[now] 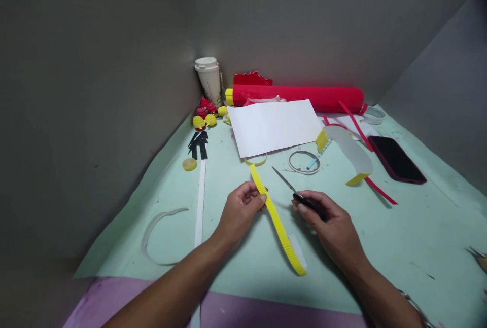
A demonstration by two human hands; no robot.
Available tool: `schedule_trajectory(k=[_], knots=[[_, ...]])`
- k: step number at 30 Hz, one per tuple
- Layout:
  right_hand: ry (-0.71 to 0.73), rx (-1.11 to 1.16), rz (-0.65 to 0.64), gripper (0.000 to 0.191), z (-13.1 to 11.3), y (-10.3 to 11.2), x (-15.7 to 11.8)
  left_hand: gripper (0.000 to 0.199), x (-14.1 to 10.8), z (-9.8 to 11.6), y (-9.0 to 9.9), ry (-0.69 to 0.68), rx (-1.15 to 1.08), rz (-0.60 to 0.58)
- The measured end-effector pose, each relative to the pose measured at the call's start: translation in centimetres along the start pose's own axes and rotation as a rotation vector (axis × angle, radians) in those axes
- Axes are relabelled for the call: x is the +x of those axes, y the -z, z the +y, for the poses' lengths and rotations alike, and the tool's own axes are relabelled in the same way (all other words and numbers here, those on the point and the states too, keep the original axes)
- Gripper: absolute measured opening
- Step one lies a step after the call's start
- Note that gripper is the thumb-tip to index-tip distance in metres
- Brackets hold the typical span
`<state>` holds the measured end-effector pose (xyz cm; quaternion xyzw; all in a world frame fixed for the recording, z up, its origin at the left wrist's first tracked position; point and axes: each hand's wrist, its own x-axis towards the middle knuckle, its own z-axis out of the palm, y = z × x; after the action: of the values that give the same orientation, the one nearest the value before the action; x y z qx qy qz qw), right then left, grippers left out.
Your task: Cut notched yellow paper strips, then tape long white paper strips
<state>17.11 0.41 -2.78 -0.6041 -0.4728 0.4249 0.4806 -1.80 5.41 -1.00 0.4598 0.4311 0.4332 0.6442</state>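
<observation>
My left hand (243, 209) pinches a yellow corrugated paper strip (279, 226) near its upper part. The strip slants down to the right, and its lower end curls back to show a pale underside. In my right hand (333, 221) is a pair of scissors (310, 205) with black handles. Their blades look closed and point up and left, apart from the strip. Beyond the hands lies a white sheet of paper (276, 128). A roll of tape (304, 162) rests between that sheet and the scissors.
Behind the sheet lies a red corrugated roll (297, 96), beside a white cup (209, 79). Small red and yellow paper pieces (205, 115) and black strips (199, 145) sit at left. A phone (397, 159), a wide curled strip (348, 148) and a red strip (355, 125) lie right.
</observation>
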Motion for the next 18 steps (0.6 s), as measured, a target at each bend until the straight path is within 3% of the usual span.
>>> schedule_trajectory(k=[4, 12, 18], knots=[[-0.037, -0.062, 0.027, 0.032, -0.34, 0.21, -0.22, 0.009, -0.03, 0.05, 0.01, -0.013, 0.016, 0.012], [-0.001, 0.081, -0.016, 0.03, -0.28, -0.03, -0.07, 0.011, 0.0, 0.0, 0.17, -0.016, 0.02, 0.026], [-0.001, 0.085, 0.021, 0.036, -0.31, -0.25, 0.01, 0.014, 0.07, -0.05, 0.32, -0.007, 0.048, 0.002]])
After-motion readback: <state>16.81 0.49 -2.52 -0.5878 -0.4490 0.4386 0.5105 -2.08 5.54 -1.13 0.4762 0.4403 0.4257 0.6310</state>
